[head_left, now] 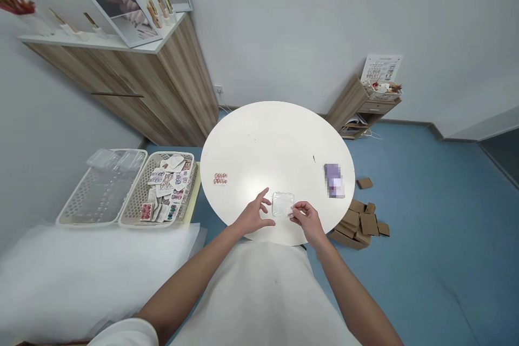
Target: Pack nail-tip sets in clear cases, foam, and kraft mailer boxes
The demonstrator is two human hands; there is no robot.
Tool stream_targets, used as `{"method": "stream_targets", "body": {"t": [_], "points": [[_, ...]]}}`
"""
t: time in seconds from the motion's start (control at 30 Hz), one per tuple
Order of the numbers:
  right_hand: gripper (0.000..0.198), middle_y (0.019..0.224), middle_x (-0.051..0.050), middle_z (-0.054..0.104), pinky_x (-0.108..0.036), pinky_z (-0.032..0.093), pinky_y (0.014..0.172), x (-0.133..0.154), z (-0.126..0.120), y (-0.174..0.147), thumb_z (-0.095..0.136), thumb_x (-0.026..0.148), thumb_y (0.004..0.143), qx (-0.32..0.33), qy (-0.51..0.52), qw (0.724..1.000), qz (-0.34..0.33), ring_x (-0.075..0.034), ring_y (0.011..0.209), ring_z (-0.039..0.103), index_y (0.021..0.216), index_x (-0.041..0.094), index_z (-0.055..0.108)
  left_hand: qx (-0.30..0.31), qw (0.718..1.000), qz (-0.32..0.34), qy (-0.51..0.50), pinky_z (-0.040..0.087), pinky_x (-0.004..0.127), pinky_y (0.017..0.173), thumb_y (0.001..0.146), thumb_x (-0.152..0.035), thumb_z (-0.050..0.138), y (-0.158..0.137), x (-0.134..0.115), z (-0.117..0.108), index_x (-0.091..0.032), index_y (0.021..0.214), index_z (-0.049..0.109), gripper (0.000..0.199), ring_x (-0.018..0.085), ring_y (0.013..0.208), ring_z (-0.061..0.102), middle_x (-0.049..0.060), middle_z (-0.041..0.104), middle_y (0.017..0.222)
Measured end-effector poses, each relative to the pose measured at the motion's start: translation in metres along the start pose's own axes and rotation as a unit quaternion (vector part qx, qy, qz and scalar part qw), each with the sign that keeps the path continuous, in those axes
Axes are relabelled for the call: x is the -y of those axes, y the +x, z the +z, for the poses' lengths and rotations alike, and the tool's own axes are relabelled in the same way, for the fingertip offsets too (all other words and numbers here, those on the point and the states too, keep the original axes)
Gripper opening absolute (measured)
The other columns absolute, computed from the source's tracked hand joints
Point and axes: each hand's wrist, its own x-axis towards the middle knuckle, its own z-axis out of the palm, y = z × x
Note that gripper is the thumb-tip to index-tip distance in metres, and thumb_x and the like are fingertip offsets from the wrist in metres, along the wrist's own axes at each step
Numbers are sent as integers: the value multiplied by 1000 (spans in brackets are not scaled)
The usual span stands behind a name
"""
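Near the front edge of the white oval table [267,140] is a small clear plastic case [283,203]. My right hand [305,217] pinches its right edge between thumb and fingers. On the other side, my left hand [256,214] is spread, thumb and fingers apart, just left of the case and holding nothing. A card of red-and-pink press-on nails [220,179] lies further left on the table. Toward the right side rests a purple box [334,180], partly blurred. A small dark slim object [313,159] lies behind the case.
Left of the table stand a white basket heaped with nail cards [166,186] and a basket with clear plastic cases [103,186]. Flattened cardboard boxes [359,224] lie on the floor at right. A wooden cabinet [162,86] and a small shelf unit [357,105] stand behind.
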Motion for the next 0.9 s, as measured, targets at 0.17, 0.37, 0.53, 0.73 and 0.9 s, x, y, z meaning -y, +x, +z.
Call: {"method": "stream_targets", "body": {"t": [0.17,0.37,0.53,0.73,0.9], "points": [[28,83,1,54,-30,49,65,-3,6,-1,65,40,62,1,-14,1000,-11,-11,64,57,78,20,53,18,998,38,40,41,28,73,58,-31,70,7,-2,2,-31,128,28,82,10,69,48,-1,52,90],[48,108,-6,55,-39,42,85,-2,-2,-7,67,38,61,52,-111,990,-73,-20,96,55,105,25,50,19,999,50,2,42,27,70,58,-33,70,4,-1,0,-29,127,32,79,10,69,47,0,50,88],[69,139,-5,25,-42,32,98,3,-7,-12,71,35,59,129,-192,958,-172,-23,122,34,120,31,40,63,996,42,-40,40,28,71,59,-33,70,-1,-5,-2,-27,128,32,79,11,73,47,1,50,85],[58,134,-7,33,-40,35,98,1,-3,-19,69,33,61,136,-194,950,-201,-23,118,39,114,27,47,93,992,28,-85,38,27,69,57,-30,72,-7,-4,-1,-27,130,30,84,12,75,46,1,50,85],[57,134,-7,34,-40,33,100,-4,0,-25,69,33,62,136,-193,952,-192,-23,121,36,115,26,47,105,987,13,-118,37,26,67,58,-28,72,-13,3,-1,-25,130,30,83,10,71,45,0,51,81]]}}
